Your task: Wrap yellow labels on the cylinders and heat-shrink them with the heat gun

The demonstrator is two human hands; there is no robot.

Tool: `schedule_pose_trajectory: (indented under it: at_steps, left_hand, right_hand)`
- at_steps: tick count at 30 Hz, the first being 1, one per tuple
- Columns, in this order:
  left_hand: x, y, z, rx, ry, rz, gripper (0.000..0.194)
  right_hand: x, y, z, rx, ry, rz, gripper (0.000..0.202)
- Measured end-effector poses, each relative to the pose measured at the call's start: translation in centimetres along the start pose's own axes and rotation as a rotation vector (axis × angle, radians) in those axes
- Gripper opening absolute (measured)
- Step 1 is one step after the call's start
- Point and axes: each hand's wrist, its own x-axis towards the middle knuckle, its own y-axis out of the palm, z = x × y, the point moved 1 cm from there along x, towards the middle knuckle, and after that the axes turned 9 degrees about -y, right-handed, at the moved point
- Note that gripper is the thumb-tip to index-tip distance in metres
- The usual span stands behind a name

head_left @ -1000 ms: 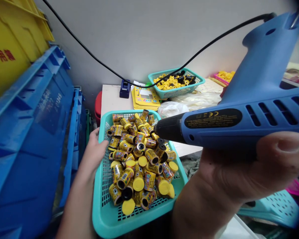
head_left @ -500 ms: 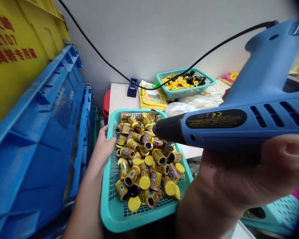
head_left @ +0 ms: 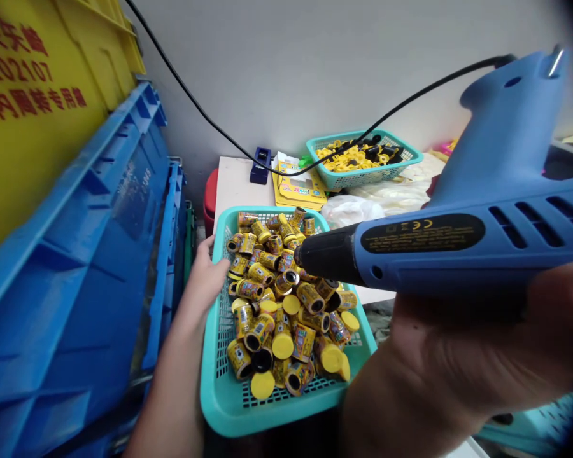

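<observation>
Item 1: turquoise basket [head_left: 239, 416], at the near edge of the desk [head_left: 236, 184]; we cannot tell what bears its weight.
Item 2: small labelled containers [head_left: 310, 297], heaped loose inside it, many on their sides, some with yellow caps [head_left: 282, 346].
Item 3: blue gun-shaped tool [head_left: 430, 264], its 1 black nozzle [head_left: 332, 254] pointing left over the heap; whether it runs, we cannot tell.
Item 4: left hand [head_left: 206, 273], pinching the basket's left rim, thumb inward.
Item 5: right hand [head_left: 463, 356], wrapped under the tool's body, fingers mostly hidden.
Risks, as we judge them: if the nozzle blows hot air, dwelling on 1 spot could warp the containers; a strong blast could scatter them; a slack left pinch could tip the basket; a snagged black cord [head_left: 205, 114] could jerk the tool.
</observation>
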Motion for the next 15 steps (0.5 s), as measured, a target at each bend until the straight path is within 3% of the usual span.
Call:
schedule_pose_trajectory:
  at_steps: [10, 15]
  left_hand:
    - [-0.38, 0.28, -0.62, 0.015, -0.019, -0.014, 0.063]
    - [-0.86, 0.54, -0.77, -0.022, -0.048, -0.034, 0.059]
  right_hand:
    - [-0.06, -0.37, 0.48, -0.018, 0.017, 0.113, 0.041]
    - [0.19, -0.65, 0.82, -0.060, 0.039, 0.046, 0.042]
